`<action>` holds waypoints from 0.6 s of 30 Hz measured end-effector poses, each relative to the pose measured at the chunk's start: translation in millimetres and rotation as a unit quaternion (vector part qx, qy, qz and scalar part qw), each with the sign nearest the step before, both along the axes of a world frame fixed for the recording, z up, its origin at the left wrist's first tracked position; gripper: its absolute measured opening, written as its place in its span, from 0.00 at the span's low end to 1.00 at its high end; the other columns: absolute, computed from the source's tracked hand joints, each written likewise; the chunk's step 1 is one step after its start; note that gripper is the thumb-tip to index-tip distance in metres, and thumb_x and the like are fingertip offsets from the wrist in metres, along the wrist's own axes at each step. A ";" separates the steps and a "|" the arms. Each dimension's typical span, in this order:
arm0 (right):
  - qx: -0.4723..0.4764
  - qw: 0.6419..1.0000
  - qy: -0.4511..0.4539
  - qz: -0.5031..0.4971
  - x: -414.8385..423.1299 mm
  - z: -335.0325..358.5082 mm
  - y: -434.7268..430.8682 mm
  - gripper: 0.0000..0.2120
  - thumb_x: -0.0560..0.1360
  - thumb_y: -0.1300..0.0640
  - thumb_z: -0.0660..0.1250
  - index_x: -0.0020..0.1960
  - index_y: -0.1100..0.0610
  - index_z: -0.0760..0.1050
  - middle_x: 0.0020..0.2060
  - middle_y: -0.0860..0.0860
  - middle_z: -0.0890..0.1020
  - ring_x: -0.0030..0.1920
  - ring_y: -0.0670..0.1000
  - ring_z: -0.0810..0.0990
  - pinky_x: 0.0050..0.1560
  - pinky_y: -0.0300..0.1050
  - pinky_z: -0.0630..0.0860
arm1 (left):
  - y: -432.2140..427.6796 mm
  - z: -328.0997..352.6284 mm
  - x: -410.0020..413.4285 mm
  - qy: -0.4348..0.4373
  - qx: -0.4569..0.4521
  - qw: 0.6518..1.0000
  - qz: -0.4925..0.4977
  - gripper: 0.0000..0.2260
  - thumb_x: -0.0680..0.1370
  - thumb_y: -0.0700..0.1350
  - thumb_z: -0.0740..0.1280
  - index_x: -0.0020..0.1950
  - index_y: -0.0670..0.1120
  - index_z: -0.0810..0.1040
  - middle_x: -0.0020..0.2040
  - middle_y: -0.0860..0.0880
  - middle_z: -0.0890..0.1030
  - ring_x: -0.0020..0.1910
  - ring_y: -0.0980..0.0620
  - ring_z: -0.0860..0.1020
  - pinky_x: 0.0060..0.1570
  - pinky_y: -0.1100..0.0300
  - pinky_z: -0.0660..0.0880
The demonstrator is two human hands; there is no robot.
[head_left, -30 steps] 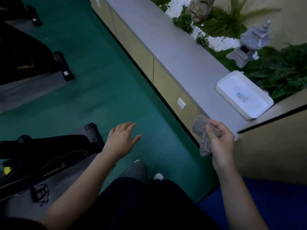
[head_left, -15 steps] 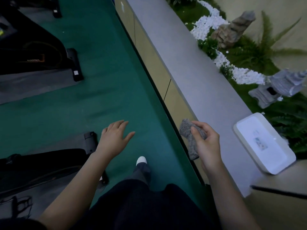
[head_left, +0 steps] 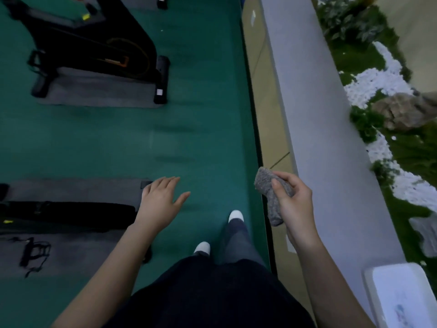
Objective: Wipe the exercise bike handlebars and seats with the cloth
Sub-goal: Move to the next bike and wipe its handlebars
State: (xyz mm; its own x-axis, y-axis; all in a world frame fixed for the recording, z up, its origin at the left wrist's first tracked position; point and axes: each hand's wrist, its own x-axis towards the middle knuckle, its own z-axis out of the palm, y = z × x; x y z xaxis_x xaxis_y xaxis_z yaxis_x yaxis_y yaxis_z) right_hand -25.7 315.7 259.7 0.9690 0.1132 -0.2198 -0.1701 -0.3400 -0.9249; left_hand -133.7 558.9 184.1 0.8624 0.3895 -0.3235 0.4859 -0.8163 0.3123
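My right hand grips a bunched grey cloth, held in the air beside the grey ledge. My left hand hovers over the green floor with straight fingers and holds nothing. A black exercise bike stands on a grey mat at the upper left; only its lower frame and base show. A second black bike lies at the left edge, just left of my left hand. No handlebars or seats are in view.
A long grey ledge with tan panels runs along the right of the green floor. Beyond it lies a garden bed with white pebbles and rocks. A white tray sits on the ledge at the lower right. My legs and white shoes are below.
The view has swung left and forward along the aisle; the tray slid to the lower right and the far bike came into fuller view. Both hands keep their pose, cloth still held.
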 end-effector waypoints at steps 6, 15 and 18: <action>0.008 0.997 0.000 0.072 90.1 -5.3 38.1 0.08 0.77 0.64 0.64 0.52 0.55 0.79 0.49 0.50 0.82 0.54 0.51 0.80 0.59 0.56 0.76 | 17.7 0.1 47.0 0.003 0.010 0.996 0.092 0.26 0.80 0.60 0.57 0.73 0.48 0.64 0.72 0.49 0.68 0.73 0.49 0.61 0.69 0.50 0.55; 0.017 0.991 -0.006 0.136 257.5 -3.8 62.2 0.11 0.78 0.63 0.64 0.47 0.46 0.78 0.49 0.49 0.82 0.54 0.54 0.80 0.58 0.57 0.77 | 19.0 13.6 178.6 -0.021 0.026 0.987 0.154 0.26 0.80 0.60 0.56 0.74 0.49 0.62 0.73 0.50 0.65 0.73 0.51 0.60 0.70 0.52 0.55; 0.028 0.990 0.000 0.141 294.1 -6.7 78.2 0.12 0.78 0.62 0.64 0.46 0.44 0.77 0.46 0.45 0.81 0.53 0.54 0.81 0.54 0.51 0.78 | 23.5 16.5 203.2 -0.033 0.029 0.983 0.177 0.26 0.80 0.59 0.57 0.74 0.48 0.64 0.73 0.50 0.66 0.73 0.50 0.60 0.70 0.52 0.55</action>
State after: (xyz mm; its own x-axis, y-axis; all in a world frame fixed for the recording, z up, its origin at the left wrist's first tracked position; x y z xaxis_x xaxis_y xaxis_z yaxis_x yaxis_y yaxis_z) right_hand 268.4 393.9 253.0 0.8974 0.3905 -0.2056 -0.0762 -0.3220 -0.9437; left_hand 69.6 582.4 200.5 0.6880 0.6852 -0.2390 0.7228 -0.6175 0.3104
